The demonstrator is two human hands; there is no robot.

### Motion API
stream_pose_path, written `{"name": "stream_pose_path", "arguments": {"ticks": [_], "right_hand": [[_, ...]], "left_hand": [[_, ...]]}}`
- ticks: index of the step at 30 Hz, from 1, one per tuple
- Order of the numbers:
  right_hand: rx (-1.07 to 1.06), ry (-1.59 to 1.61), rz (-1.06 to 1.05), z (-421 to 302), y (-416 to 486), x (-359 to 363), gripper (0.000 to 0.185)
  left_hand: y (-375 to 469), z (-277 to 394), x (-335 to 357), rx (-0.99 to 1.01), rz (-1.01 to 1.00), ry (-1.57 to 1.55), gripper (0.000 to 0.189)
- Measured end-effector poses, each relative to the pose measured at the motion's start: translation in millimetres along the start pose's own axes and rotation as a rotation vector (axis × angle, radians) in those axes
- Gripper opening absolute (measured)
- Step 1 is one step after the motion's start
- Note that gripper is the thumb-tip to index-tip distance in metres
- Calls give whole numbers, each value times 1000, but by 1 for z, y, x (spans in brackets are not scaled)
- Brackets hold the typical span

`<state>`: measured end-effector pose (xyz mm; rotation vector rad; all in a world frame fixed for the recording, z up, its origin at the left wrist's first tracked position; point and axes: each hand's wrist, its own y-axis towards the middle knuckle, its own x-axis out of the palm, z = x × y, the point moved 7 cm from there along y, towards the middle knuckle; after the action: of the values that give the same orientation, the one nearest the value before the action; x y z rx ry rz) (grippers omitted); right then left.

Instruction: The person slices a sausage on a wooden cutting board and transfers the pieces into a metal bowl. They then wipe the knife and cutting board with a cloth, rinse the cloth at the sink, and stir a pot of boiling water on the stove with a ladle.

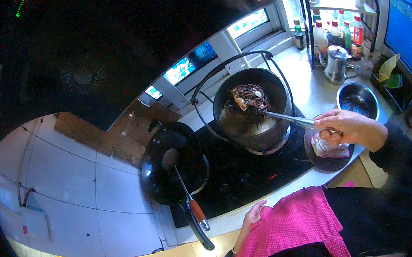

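Observation:
My right hand (347, 128) grips the metal handle of a strainer or ladle (291, 118), its head hidden under a heap of dark, stringy food (251, 97) with a few pale pieces in it. This heap is over the mouth of a deep dark pot (228, 126), with cloudy liquid below. The pot stands on the black cooktop (227, 186) and has a raised loop handle. Below my right hand, a slab of pale raw-looking meat (330, 148) lies on a round dark board (326, 164). My left hand (254, 213) is against the pink dotted apron (295, 220); whether it pinches the fabric is unclear.
A black wok (155, 179) holds a wooden-gripped ladle (195, 208); its handle juts past the counter edge. To the right stand a steel bowl (356, 92), a metal pitcher (336, 66) and a rack (343, 3) with several bottles. The dark range hood (115, 55) overhangs the cooktop.

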<state>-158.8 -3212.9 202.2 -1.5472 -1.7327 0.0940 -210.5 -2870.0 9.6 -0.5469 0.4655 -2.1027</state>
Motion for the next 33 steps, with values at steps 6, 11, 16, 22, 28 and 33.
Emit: {"name": "stream_pose_path", "arguments": {"ticks": [6,11,16,22,28,33], "right_hand": [[-29,31,-71,7,0,-1,15],[42,202,-154,19,4,-8,22],[-85,21,-56,19,-2,-14,17],[-234,-678,79,-13,-23,7,29],[-627,-1979,621,-62,-49,67,43],[-669,-2513,796,-71,-25,109,47]], "left_hand": [[0,-2,-1,89,-44,57,50],[1,-2,-1,116,-133,-60,52],[3,-3,-1,127,-133,-29,49],[1,5,2,100,-49,-63,56],[-3,15,6,120,-69,-3,58],[5,3,-4,230,-50,128,55]]}}
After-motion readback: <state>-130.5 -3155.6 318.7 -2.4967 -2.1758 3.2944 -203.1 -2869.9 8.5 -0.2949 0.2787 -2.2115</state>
